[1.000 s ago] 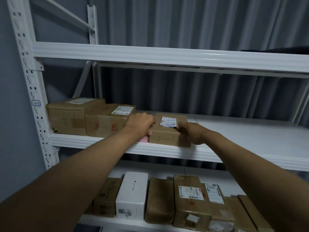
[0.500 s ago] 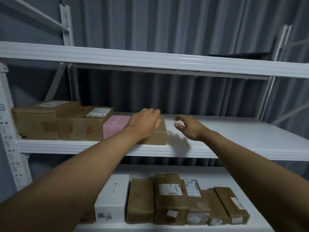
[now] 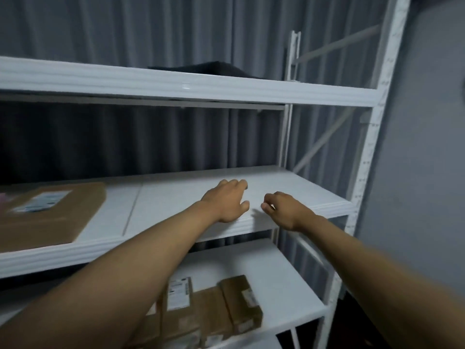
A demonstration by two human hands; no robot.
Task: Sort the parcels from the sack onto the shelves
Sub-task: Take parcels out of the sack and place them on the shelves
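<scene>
A brown cardboard parcel [image 3: 50,212] with a white label lies on the middle shelf [image 3: 176,197] at the left. My left hand [image 3: 227,201] hovers over the bare right part of that shelf, fingers loosely curled, holding nothing. My right hand [image 3: 283,210] hangs just to its right near the shelf's front edge, fingers loosely curled and empty. Several brown parcels [image 3: 214,313] lie side by side on the lower shelf [image 3: 284,293] beneath my left forearm. The sack is out of view.
A dark cloth-like thing [image 3: 206,69] lies on the top shelf [image 3: 176,84]. The rack's white upright post [image 3: 372,147] stands at the right beside a grey wall [image 3: 422,172]. Grey curtain hangs behind the shelves. A pink parcel edge [image 3: 2,199] shows at far left.
Both hands have let go of the brown parcel and drawn away to the right. The view has swung right, so the parcels now sit at the left edge.
</scene>
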